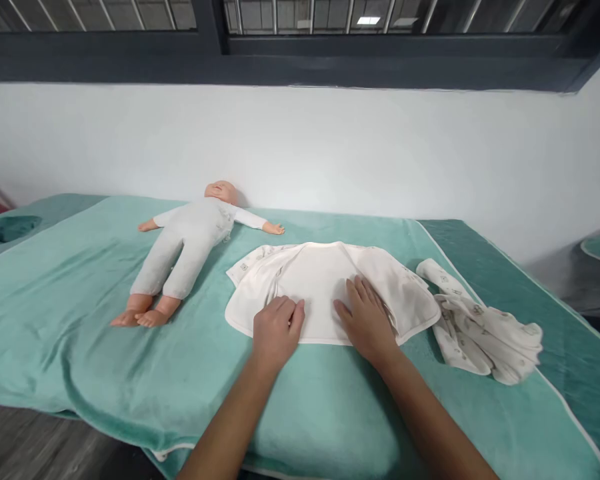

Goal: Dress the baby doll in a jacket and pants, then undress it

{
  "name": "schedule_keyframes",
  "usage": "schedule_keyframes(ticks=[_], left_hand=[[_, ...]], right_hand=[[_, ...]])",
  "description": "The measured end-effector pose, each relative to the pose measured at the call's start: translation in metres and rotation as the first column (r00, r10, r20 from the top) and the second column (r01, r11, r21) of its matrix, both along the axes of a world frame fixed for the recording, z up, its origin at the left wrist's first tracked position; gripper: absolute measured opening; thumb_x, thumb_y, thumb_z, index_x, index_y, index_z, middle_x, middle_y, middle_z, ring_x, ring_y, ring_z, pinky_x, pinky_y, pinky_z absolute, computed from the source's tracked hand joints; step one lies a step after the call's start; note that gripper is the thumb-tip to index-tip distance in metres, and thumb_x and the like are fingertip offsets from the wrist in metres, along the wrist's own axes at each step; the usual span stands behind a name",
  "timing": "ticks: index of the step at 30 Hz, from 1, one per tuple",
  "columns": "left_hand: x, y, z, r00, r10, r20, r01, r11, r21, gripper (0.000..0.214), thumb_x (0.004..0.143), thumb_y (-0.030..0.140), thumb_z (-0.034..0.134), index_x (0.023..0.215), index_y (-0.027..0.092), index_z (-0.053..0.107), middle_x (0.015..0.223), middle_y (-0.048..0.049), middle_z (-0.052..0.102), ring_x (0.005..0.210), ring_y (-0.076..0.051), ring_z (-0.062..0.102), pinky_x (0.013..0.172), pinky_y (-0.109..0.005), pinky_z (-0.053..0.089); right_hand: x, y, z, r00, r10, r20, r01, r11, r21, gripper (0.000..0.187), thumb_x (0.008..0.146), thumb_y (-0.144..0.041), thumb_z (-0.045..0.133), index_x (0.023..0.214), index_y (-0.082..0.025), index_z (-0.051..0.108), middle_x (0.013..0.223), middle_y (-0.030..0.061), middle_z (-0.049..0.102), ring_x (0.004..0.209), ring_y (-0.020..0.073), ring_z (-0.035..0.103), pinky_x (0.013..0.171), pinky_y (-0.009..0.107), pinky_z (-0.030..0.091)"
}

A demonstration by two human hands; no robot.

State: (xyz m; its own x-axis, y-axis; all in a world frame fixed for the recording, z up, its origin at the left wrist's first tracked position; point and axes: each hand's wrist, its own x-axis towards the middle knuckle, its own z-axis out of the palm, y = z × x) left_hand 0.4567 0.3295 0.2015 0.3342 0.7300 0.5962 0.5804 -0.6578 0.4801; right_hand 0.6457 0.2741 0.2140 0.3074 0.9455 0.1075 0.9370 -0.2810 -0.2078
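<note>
A small cream baby top (320, 267) lies spread open on the teal blanket (80, 333) in the middle of the view. Both my hands rest flat on its lower half. My left hand (276, 330) lies near the hem, fingers together and stretched forward. My right hand (366, 317) lies beside it, fingers extended over the fabric. Neither hand grips anything. To the left a baby doll (190, 243) in a pale grey suit lies on its back, arms out, feet toward me.
A crumpled patterned cream garment (480, 327) lies at the right, close to the blanket's white-trimmed edge. A white wall runs behind the padded surface, with dark window frames above. A dark teal cloth (5, 228) sits far left. Grey floor shows at the lower left.
</note>
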Motion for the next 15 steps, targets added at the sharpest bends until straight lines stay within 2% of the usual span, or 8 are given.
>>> schedule_keyframes(ticks=[4,6,8,10,12,15], left_hand=[[-0.009,0.017,-0.001,0.947,0.169,0.272,-0.128,0.978,-0.162,0.028,0.099,0.032,0.043,0.074,0.022,0.052,0.078,-0.0018,0.061,0.077,-0.016,0.056,0.072,-0.03,0.044],[-0.018,0.032,-0.003,0.905,0.288,0.312,-0.22,0.946,-0.237,0.017,0.096,0.032,0.046,0.088,0.022,0.058,0.094,-0.0041,0.065,0.089,-0.018,0.059,0.08,-0.031,0.048],[-0.03,0.051,-0.005,0.881,0.404,0.247,-0.336,0.9,-0.276,0.016,0.093,0.032,0.05,0.1,0.022,0.059,0.106,-0.0066,0.066,0.101,-0.022,0.06,0.088,-0.036,0.05],[-0.042,0.07,-0.006,0.868,0.48,0.127,-0.438,0.86,-0.262,0.022,0.09,0.033,0.052,0.107,0.021,0.06,0.111,-0.0092,0.066,0.11,-0.027,0.059,0.097,-0.042,0.048],[-0.052,0.084,-0.005,0.858,0.512,0.033,-0.489,0.836,-0.247,0.026,0.089,0.033,0.053,0.11,0.02,0.06,0.112,-0.011,0.066,0.112,-0.03,0.058,0.1,-0.047,0.046],[-0.058,0.091,-0.002,0.823,0.566,-0.037,-0.557,0.794,-0.246,0.032,0.088,0.037,0.054,0.114,0.018,0.061,0.114,-0.0143,0.067,0.112,-0.034,0.059,0.099,-0.05,0.046]], right_hand=[[-0.019,0.042,0.01,0.986,0.16,-0.054,-0.158,0.987,0.028,0.066,0.103,-0.044,0.03,0.154,-0.002,0.033,0.164,0.0208,0.024,0.154,0.0297,0.018,0.123,0.043,0.021],[-0.025,0.067,0.011,0.983,0.174,-0.065,-0.173,0.985,0.021,0.069,0.103,-0.048,0.028,0.154,-0.002,0.032,0.164,0.0213,0.023,0.154,0.0301,0.017,0.123,0.044,0.021],[-0.027,0.085,0.008,0.986,0.159,-0.048,-0.16,0.987,0.0,0.071,0.103,-0.05,0.026,0.155,-0.001,0.03,0.164,0.0216,0.021,0.155,0.0298,0.016,0.123,0.045,0.019],[-0.026,0.094,0.002,0.987,0.159,-0.012,-0.159,0.987,-0.012,0.072,0.103,-0.051,0.024,0.156,-0.001,0.029,0.165,0.0207,0.021,0.155,0.0286,0.016,0.124,0.044,0.017],[-0.024,0.096,-0.005,0.986,0.167,0.018,-0.166,0.986,-0.009,0.073,0.103,-0.051,0.021,0.156,-0.001,0.029,0.165,0.0194,0.021,0.155,0.0277,0.015,0.124,0.044,0.016],[-0.022,0.093,-0.01,0.986,0.164,0.036,-0.164,0.986,-0.004,0.073,0.103,-0.051,0.02,0.156,-0.002,0.03,0.165,0.0189,0.021,0.155,0.0273,0.016,0.124,0.043,0.016]])
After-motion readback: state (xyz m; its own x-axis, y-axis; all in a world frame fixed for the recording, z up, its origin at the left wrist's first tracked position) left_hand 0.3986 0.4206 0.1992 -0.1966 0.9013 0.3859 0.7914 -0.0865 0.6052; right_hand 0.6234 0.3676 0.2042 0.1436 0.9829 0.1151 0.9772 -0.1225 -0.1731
